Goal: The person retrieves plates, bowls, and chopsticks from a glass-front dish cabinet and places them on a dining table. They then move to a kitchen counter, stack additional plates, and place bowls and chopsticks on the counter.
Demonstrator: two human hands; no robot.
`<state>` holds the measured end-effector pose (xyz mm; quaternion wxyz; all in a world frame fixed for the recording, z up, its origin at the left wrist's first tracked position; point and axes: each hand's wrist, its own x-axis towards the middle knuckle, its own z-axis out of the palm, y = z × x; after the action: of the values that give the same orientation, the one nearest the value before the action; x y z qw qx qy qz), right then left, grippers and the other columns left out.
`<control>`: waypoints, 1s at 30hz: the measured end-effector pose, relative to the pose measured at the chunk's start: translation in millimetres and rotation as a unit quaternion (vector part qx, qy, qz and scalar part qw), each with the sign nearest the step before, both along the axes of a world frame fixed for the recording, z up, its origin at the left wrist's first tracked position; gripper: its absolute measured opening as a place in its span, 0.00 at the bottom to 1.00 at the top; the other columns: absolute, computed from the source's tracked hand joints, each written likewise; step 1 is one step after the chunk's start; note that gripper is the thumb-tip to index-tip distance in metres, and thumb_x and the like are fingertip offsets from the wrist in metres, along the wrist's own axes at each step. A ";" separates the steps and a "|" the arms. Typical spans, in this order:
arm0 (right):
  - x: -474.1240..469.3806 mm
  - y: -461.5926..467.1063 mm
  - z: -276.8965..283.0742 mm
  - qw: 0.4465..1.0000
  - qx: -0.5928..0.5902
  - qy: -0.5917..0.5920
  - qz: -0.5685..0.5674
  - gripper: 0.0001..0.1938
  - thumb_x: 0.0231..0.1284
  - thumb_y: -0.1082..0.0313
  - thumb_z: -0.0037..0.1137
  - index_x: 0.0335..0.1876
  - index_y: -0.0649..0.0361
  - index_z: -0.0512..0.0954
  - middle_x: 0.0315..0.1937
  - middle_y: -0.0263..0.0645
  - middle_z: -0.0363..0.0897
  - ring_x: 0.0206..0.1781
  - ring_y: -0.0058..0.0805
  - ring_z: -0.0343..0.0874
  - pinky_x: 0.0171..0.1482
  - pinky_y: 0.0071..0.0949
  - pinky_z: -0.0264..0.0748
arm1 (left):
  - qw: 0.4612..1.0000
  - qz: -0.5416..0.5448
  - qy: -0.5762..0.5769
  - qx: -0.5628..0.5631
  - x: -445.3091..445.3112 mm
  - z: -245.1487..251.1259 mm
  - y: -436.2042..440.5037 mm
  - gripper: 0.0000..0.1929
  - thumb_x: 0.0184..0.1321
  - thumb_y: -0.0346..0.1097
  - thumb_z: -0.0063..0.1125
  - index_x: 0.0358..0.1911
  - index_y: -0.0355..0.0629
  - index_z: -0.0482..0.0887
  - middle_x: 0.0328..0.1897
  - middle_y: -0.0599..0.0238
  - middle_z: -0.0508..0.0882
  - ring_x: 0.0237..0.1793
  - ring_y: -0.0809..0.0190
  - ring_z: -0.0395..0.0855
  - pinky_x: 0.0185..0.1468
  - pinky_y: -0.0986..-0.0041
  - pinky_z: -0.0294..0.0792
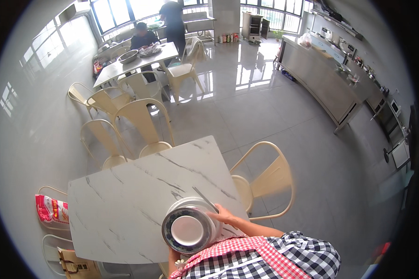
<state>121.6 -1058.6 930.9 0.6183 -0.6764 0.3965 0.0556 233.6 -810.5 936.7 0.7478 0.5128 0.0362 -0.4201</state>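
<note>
A bowl with a dark patterned rim and pale inside [187,230] is in front of my body, over the near edge of the marble-patterned table [125,209]. White dishes [181,201] show behind and under it; how many are stacked cannot be told. My right hand [222,213] grips a pair of thin chopsticks [203,196] and is at the right rim of the dishes. At the bowl's lower left, only the wrist side of my left hand [173,256] shows; its fingers are hidden under the bowl, which it seems to support.
Cream metal chairs [276,181] stand around the table. One at the left holds a red-and-white bag [52,209], another a brown paper bag [77,263]. Farther off, two people are by a second table [111,75]. A steel counter [317,80] runs along the right.
</note>
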 end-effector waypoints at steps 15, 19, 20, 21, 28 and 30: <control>-14.3 24.1 2.5 0.989 -0.077 0.121 0.034 0.49 0.40 0.29 0.45 0.62 0.62 0.52 0.49 0.59 0.68 0.52 0.51 0.69 0.54 0.39 0.64 | 0.989 -0.059 0.038 0.131 -1.2 -2.8 13.8 0.20 0.61 0.48 0.39 0.49 0.40 0.70 0.45 0.61 0.77 0.42 0.63 0.75 0.46 0.71 0.67; -13.8 24.6 -4.9 0.991 -0.066 0.111 0.045 0.49 0.39 0.29 0.45 0.62 0.61 0.50 0.48 0.59 0.68 0.51 0.52 0.69 0.53 0.39 0.64 | 0.988 -0.078 0.031 0.129 15.1 -1.8 -8.3 0.20 0.61 0.48 0.39 0.49 0.40 0.70 0.45 0.61 0.77 0.42 0.63 0.75 0.46 0.70 0.67; -13.9 25.1 -6.9 0.991 -0.066 0.109 0.043 0.49 0.39 0.28 0.45 0.62 0.60 0.50 0.48 0.59 0.68 0.51 0.52 0.69 0.53 0.39 0.65 | 0.988 -0.083 0.030 0.127 19.4 -1.6 -15.8 0.20 0.61 0.47 0.39 0.49 0.40 0.70 0.45 0.61 0.77 0.43 0.63 0.75 0.46 0.70 0.67; -14.1 25.7 -9.2 0.990 -0.059 0.117 0.051 0.49 0.39 0.28 0.45 0.62 0.60 0.50 0.48 0.59 0.68 0.51 0.53 0.69 0.53 0.39 0.65 | 0.988 -0.088 0.029 0.126 22.3 -1.4 -23.1 0.20 0.61 0.47 0.39 0.49 0.40 0.70 0.45 0.61 0.77 0.43 0.63 0.75 0.46 0.70 0.67; -13.4 27.5 -14.1 0.993 -0.046 0.097 0.052 0.48 0.42 0.31 0.46 0.63 0.60 0.47 0.51 0.61 0.65 0.54 0.53 0.66 0.55 0.39 0.61 | 0.986 -0.114 0.022 0.119 37.8 0.6 -62.1 0.20 0.61 0.47 0.39 0.49 0.40 0.70 0.45 0.61 0.77 0.43 0.62 0.75 0.47 0.70 0.67; -11.8 25.7 -11.4 0.996 -0.043 0.075 0.035 0.48 0.42 0.31 0.47 0.63 0.60 0.47 0.52 0.60 0.64 0.54 0.53 0.66 0.56 0.39 0.61 | 0.986 -0.115 0.022 0.118 38.9 1.8 -64.9 0.20 0.61 0.47 0.39 0.49 0.40 0.70 0.45 0.61 0.77 0.43 0.62 0.75 0.47 0.70 0.67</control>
<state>109.7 -1032.9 919.5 0.5549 -0.7095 0.4199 0.1110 272.5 -875.4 938.6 0.6278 0.5891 0.0431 -0.5070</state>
